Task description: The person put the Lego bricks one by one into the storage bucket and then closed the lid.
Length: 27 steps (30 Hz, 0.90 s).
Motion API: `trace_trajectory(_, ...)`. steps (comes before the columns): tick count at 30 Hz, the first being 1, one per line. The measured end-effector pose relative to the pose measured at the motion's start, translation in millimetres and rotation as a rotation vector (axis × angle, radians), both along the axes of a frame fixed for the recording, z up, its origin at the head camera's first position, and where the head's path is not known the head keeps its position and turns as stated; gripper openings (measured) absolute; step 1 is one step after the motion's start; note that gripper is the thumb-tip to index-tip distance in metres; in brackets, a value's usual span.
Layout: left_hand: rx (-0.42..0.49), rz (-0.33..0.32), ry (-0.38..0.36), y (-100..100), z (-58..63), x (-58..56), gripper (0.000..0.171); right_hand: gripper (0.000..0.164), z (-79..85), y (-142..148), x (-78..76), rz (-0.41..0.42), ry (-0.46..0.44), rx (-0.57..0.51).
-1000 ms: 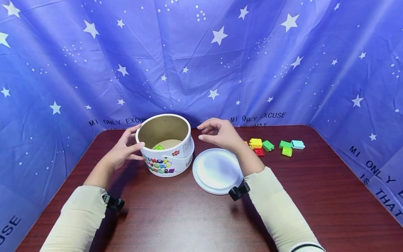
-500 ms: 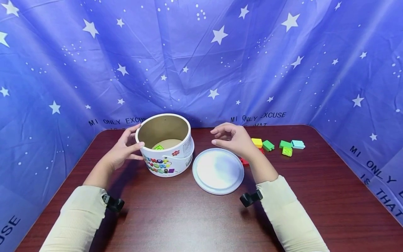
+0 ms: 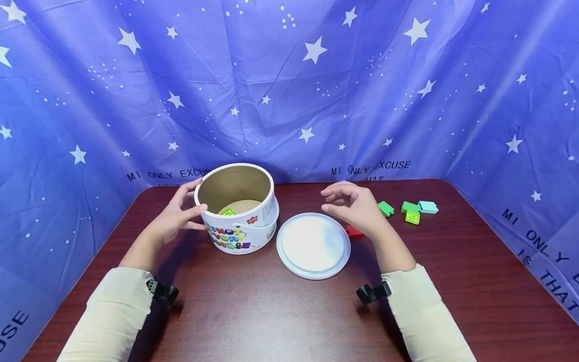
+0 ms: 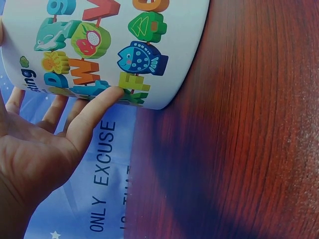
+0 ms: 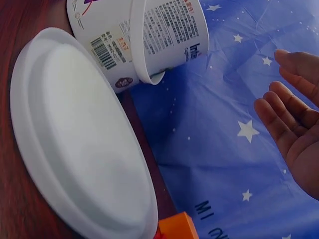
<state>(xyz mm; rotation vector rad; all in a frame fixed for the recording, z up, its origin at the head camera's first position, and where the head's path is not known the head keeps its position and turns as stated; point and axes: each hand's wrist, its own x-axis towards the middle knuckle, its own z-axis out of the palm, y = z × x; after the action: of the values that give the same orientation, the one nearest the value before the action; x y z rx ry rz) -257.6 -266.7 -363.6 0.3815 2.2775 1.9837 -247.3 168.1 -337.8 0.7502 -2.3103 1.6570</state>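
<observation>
A white round bucket (image 3: 239, 241) with colourful printed pictures stands left of centre, its mouth uncovered. Inside lies a lime-green building block (image 3: 227, 212). My left hand (image 3: 174, 213) spreads its fingers against the bucket's left side, thumb at the rim; in the left wrist view the extended fingers touch the printed wall. My right hand (image 3: 355, 203) is over the table beyond the white lid (image 3: 313, 245), fingers loosely bent with nothing in them. It covers some of the blocks behind it. A red block (image 3: 355, 231) shows beside the lid, and an orange block (image 5: 179, 228) in the right wrist view.
To the right lie a green block (image 3: 386, 208), another green block (image 3: 409, 206), a lime block (image 3: 412, 217) and a light blue block (image 3: 427, 207). A blue star-patterned curtain (image 3: 289, 90) hangs behind the dark red wooden table (image 3: 253, 311).
My right hand has moved rightward from beside the bucket, past the lid, toward the blocks. It now hides the yellow block, and the red one by the lid shows. My left hand stays put.
</observation>
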Motion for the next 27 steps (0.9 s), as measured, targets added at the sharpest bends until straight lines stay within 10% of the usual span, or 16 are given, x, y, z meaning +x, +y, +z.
trace_trajectory(27, -0.009, 0.002, -0.002, 1, 0.5, 0.6, 0.074, 0.035, -30.4, 58, 6.7, -0.188, -0.075, 0.101)
